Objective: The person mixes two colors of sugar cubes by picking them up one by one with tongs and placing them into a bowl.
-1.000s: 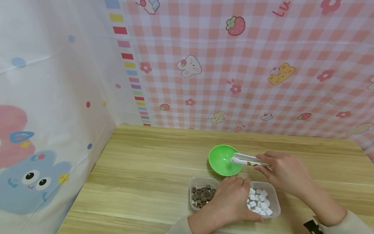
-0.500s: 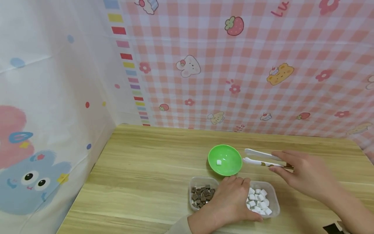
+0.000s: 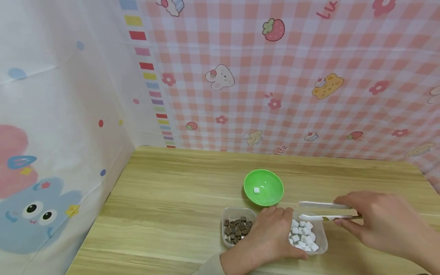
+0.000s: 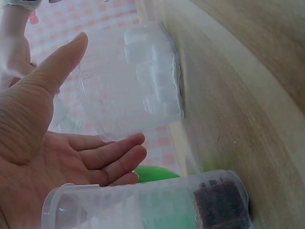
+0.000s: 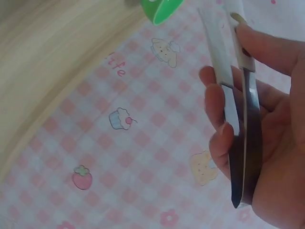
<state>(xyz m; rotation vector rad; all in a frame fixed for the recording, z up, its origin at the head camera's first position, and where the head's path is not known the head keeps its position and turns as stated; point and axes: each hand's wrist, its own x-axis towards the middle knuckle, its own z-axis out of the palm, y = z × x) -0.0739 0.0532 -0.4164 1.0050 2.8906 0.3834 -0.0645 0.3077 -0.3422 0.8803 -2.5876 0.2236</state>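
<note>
My left hand (image 3: 266, 235) spans the clear plastic tub of white cubes (image 3: 321, 236), thumb at its near side and fingers at its far side. In the left wrist view the thumb and fingertips meet the tub's walls (image 4: 109, 105). White cubes (image 3: 302, 233) fill its floor. My right hand (image 3: 385, 219) holds tongs (image 3: 324, 218) with white tips and metal handles; their arms are spread, nothing between them, over the tub's far right side. One white cube (image 3: 256, 190) lies in the green bowl (image 3: 275, 187).
A second clear tub (image 3: 225, 214) with brown cubes (image 3: 237, 229) stands left of the white-cube tub, partly hidden by my left wrist. The bowl stands behind both tubs on the wooden table (image 3: 165, 202). A checked cloth (image 3: 240, 107) hangs along the table's back edge.
The tongs drew back from the bowl and spread, leaving a white cube in it. My right hand then moved right and nearer, to the white-cube tub. My left hand stayed put.
</note>
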